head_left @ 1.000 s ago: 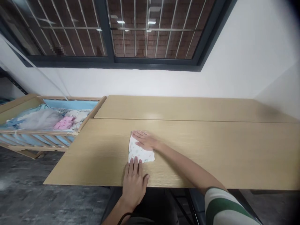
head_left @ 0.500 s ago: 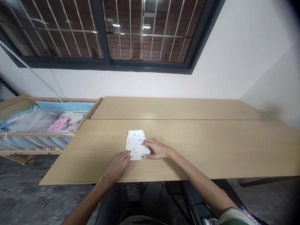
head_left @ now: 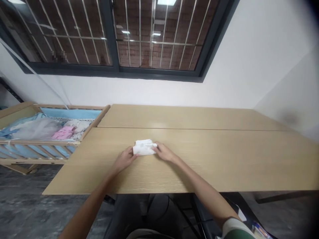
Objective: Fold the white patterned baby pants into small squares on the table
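A small white cloth (head_left: 144, 149) with a faint print lies on the wooden table (head_left: 211, 156), its near part folded up over the far part. My left hand (head_left: 125, 158) pinches the left end of the fold between thumb and fingers. At the right end, my right hand (head_left: 163, 152) grips the same fold, thumb below and fingers on top. Only a short strip of the far layer shows beyond the fold. What kind of cloth item it is, I cannot tell.
To the left stands a wooden crib (head_left: 92, 121) with blue lining, a pink cloth (head_left: 63, 132) and white bedding inside. A second tabletop (head_left: 179, 116) adjoins the far edge, below a barred window (head_left: 159, 39). Under the near edge are a dark chair and cables.
The cloth lay flat with its print showing; now its near edge is folded away from me. Both hands have moved forward and closed on the ends of the fold.
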`<action>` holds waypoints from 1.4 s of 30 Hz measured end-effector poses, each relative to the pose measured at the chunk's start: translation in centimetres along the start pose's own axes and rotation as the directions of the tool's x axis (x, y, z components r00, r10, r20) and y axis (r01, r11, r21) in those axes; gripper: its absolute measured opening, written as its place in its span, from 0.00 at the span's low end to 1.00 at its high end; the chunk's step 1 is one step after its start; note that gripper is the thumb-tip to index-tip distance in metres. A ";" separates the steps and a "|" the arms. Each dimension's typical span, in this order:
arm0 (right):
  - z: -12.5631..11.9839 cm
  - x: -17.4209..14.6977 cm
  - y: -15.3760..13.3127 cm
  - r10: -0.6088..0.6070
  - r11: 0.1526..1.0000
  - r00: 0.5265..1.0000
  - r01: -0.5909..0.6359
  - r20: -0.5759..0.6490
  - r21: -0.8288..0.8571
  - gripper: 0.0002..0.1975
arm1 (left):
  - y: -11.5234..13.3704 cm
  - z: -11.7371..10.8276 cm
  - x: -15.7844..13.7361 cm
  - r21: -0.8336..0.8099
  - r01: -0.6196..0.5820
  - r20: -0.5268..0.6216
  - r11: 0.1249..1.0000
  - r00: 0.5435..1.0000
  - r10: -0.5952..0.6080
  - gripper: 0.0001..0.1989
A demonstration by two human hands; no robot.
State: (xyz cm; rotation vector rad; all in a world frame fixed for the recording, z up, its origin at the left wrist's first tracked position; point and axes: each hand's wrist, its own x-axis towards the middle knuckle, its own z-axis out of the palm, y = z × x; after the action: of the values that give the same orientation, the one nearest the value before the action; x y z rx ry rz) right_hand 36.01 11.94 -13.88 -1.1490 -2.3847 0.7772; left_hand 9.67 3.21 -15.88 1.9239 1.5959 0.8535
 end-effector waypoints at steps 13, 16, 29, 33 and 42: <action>2.5 3.1 0.2 0.235 0.965 0.911 -0.259 -0.339 -0.027 0.25 | 1.0 2.2 2.8 0.214 0.334 -0.322 0.918 0.911 -0.256 0.25; 2.8 2.7 -0.5 -0.015 0.970 0.922 -0.080 -0.387 -0.228 0.32 | 1.9 3.0 2.9 0.261 0.261 -0.356 0.929 0.921 -0.158 0.34; 3.0 1.8 1.2 -0.159 0.925 0.986 0.169 0.056 -0.340 0.36 | 0.0 6.1 1.9 0.516 0.013 -0.103 0.856 0.994 0.047 0.37; 2.0 0.7 1.8 -0.127 0.932 0.992 0.123 0.012 -0.342 0.41 | -0.6 5.3 0.8 0.578 -0.011 -0.108 0.816 0.990 0.090 0.38; 1.7 1.6 1.8 -0.228 0.941 0.970 0.240 0.080 -0.238 0.42 | 1.2 3.7 2.2 0.485 -0.004 -0.028 0.874 0.999 0.020 0.35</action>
State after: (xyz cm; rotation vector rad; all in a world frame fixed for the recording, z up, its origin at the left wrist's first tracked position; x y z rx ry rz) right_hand 35.18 13.59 -16.17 -0.9157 -2.6565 0.4462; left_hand 13.45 5.23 -17.14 2.2628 1.9617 0.5151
